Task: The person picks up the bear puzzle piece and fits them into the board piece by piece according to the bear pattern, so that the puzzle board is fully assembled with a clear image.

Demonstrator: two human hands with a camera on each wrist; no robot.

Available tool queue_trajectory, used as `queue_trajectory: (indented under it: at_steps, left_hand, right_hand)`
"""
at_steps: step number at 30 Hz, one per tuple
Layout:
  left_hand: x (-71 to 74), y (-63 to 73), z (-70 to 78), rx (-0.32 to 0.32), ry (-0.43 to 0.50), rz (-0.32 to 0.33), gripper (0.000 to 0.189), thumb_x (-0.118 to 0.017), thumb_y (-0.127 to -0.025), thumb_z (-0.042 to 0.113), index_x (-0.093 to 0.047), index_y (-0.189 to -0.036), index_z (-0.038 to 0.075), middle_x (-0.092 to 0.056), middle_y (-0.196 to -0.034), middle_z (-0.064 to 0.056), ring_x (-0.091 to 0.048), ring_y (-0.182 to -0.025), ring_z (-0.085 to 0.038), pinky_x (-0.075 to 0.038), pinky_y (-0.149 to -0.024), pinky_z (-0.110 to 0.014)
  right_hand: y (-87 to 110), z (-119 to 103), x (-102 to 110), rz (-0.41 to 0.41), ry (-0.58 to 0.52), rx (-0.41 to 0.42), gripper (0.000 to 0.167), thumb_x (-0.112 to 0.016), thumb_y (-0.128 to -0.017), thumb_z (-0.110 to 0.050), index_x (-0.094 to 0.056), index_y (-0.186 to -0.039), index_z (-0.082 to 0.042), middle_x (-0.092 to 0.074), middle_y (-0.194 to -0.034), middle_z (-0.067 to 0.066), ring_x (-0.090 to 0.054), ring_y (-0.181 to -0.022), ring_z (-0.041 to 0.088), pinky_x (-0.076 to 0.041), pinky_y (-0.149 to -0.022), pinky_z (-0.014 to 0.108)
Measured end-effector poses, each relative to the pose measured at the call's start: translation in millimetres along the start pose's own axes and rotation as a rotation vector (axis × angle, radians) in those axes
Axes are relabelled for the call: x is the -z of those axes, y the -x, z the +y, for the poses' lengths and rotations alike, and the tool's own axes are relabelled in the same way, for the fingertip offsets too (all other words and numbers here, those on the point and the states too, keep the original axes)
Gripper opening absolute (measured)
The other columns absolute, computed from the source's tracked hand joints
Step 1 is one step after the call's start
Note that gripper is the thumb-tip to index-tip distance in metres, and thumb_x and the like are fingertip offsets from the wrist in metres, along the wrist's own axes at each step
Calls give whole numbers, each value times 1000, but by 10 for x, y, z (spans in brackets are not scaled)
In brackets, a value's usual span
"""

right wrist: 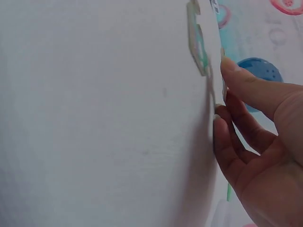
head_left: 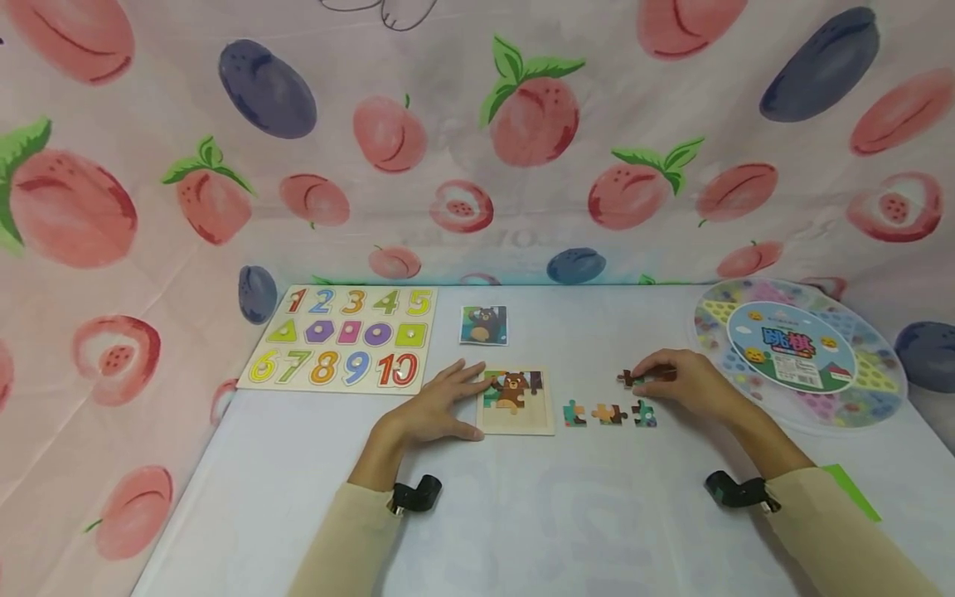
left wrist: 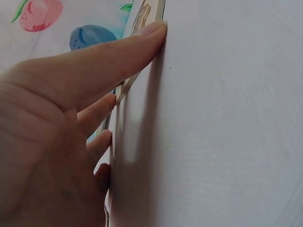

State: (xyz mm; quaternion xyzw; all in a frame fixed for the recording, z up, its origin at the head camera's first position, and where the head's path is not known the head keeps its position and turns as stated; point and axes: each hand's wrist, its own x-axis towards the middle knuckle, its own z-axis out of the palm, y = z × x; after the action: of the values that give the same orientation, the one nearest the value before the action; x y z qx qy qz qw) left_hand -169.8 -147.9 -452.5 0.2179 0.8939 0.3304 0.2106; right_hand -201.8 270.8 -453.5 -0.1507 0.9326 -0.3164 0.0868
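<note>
A small wooden puzzle board (head_left: 521,424) lies in the middle of the table, its upper part filled with pieces that show a brown bear (head_left: 511,390). My left hand (head_left: 431,410) spreads along the board's left side, thumb at the near left corner and index fingertip over the upper left of the picture. To the right of the board, my right hand (head_left: 695,386) pinches a brown puzzle piece (head_left: 625,378) between thumb and fingers, low over the table. Three loose pieces lie in a row between them: a teal one (head_left: 574,414), a brown one (head_left: 610,414) and a teal-and-dark one (head_left: 644,414).
Behind the board lies a square bear picture card (head_left: 483,325). A number and shape board (head_left: 302,336) stands at the back left. On the right is a round, clear game box (head_left: 880,356), with a green sheet (head_left: 852,491) nearer me. A fruit-print curtain (head_left: 462,141) hangs behind.
</note>
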Motion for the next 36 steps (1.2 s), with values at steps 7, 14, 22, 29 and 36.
queue_trajectory:
  at_steps: [7, 14, 22, 29, 36]
  left_hand:
    - [2, 1, -1, 4, -1, -1, 84, -85, -82, 29, -44, -155, 22, -22, -173, 6, -1, -164, -25, -13, -130, -60]
    - [5, 13, 17, 6, -9, 1, 83, -84, -82, 29, -45, -155, 21, -23, -172, 5, -2, -164, -25, -12, -130, -61]
    - [3, 13, 17, 14, 3, -1, 83, -84, -82, 29, -45, -155, 21, -22, -172, 6, -1, -164, -25, -12, -130, -61]
    - [-1, 12, 24, 15, -6, -9, 83, -84, -83, 28, -45, -155, 22, -22, -173, 6, -1, -164, -25, -12, -131, -60]
    - [-7, 2, 22, 38, 9, -5, 83, -84, -83, 28, -45, -155, 24, -21, -173, 9, -1, -164, -22, -13, -131, -60]
  right_hand:
    - [-8, -21, 52, 10, -37, -1, 23, -78, -90, -16, -75, -112, -12, -74, -115, 12, -71, -104, 26, -55, -82, 13]
    - [-20, -95, 79, 49, -39, 37, 25, -78, -89, -13, -76, -114, -8, -75, -117, 15, -67, -92, 3, -55, -76, 11]
    - [-51, -219, 27, 5, -98, -32, 31, -76, -92, -21, -75, -119, -5, -74, -119, 21, -69, -88, 8, -57, -70, 17]
    - [-82, -276, -92, 13, -116, -32, 29, -77, -91, -21, -76, -117, -7, -74, -120, 21, -73, -89, 17, -57, -67, 19]
    - [-117, -445, -214, 31, -154, -5, 28, -77, -92, -23, -76, -117, -10, -74, -122, 19, -74, -87, 14, -57, -64, 22]
